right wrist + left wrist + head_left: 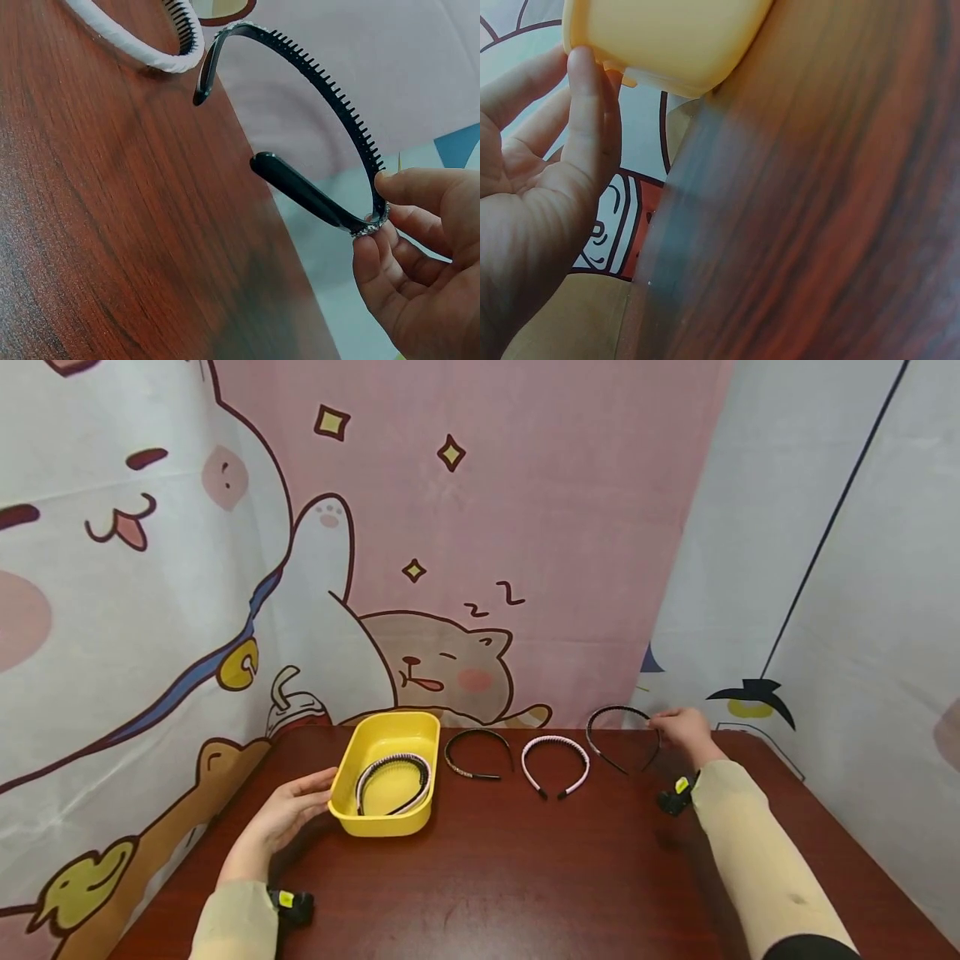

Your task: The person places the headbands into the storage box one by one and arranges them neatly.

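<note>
My right hand (pixel 684 731) pinches a black toothed headband (pixel 330 90) at one side, near a band of glittering stones. The headband is held up at the table's back right, its two ends free. At the left, my left hand (pixel 294 806) holds the side of a yellow plastic basin (pixel 382 828), its fingertips at the rim. Black and pale pink headbands (pixel 427 774) lie together inside the basin. Between the hands, a pale pink headband (pixel 555 739) with dark teeth and tips and a dark, partly patterned headband (pixel 474 775) lie on the table.
The dark reddish wooden table (pixel 510 885) reaches back to a cartoon-printed cloth (pixel 570 527) hanging behind and along both sides. A black camera (pixel 296 907) sits on the left wrist, and another (pixel 675 800) on the right.
</note>
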`<state>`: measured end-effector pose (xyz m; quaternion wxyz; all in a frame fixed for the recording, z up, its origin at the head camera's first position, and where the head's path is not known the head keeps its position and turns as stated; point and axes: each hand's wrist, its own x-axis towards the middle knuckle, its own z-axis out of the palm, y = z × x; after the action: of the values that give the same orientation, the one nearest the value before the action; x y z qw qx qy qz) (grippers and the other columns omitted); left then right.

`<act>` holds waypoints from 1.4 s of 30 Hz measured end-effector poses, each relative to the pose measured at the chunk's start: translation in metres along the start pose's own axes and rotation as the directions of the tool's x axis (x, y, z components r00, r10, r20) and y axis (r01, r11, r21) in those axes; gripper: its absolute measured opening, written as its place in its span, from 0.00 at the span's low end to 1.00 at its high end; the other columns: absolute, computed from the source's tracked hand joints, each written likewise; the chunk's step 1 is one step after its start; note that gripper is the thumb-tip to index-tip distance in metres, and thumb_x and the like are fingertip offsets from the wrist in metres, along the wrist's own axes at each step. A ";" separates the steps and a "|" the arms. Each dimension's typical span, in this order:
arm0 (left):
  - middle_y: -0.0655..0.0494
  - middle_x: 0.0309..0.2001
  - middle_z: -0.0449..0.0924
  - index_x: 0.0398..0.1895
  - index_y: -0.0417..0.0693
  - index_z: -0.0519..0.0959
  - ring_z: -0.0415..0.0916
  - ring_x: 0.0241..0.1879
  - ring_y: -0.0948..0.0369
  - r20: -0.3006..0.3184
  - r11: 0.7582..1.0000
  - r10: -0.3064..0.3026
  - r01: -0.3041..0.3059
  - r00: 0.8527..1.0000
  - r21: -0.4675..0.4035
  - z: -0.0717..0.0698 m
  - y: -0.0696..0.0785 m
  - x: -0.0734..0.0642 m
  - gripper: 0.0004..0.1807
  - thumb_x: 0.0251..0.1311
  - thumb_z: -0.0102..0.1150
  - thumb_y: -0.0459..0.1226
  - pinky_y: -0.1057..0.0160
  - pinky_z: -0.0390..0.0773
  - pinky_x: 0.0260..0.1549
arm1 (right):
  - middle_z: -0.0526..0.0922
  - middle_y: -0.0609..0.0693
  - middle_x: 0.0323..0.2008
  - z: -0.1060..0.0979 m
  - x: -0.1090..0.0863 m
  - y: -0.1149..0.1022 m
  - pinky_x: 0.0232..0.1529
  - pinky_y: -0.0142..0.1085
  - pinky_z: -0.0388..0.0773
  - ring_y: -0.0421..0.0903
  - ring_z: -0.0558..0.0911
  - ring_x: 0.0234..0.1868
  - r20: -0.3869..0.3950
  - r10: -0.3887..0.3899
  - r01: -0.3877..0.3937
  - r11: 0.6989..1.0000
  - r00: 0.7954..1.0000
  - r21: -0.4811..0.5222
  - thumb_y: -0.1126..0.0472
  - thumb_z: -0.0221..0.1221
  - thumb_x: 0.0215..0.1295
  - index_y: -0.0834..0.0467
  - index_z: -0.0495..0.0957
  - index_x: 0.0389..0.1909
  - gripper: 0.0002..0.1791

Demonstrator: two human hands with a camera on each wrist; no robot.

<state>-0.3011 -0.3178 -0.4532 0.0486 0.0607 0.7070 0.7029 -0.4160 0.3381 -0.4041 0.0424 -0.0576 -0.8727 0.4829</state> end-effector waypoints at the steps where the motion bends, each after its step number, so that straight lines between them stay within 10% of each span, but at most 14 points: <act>1: 0.45 0.60 0.72 0.71 0.29 0.57 0.78 0.50 0.61 0.003 1.000 -0.002 0.002 1.000 0.004 0.000 0.000 0.000 0.33 0.65 0.55 0.28 0.65 0.78 0.48 | 0.80 0.47 0.26 0.000 -0.001 -0.001 0.32 0.40 0.82 0.46 0.81 0.28 0.005 0.000 0.000 1.000 1.000 0.011 0.61 0.59 0.65 0.75 0.76 0.52 0.23; 42: 0.36 0.65 0.66 0.71 0.30 0.57 0.77 0.51 0.61 0.002 0.999 -0.021 0.021 1.000 0.037 0.000 0.001 -0.003 0.34 0.65 0.57 0.30 0.65 0.77 0.49 | 0.78 0.55 0.34 0.052 -0.013 -0.021 0.31 0.39 0.83 0.42 0.77 0.27 0.044 -0.072 0.069 0.995 0.996 0.074 0.61 0.61 0.65 0.71 0.78 0.50 0.19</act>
<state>-0.2986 -0.3180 -0.4520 0.0558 0.0551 0.7204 0.6891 -0.4107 0.2816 -0.4147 0.0408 -0.0138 -0.8569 0.5137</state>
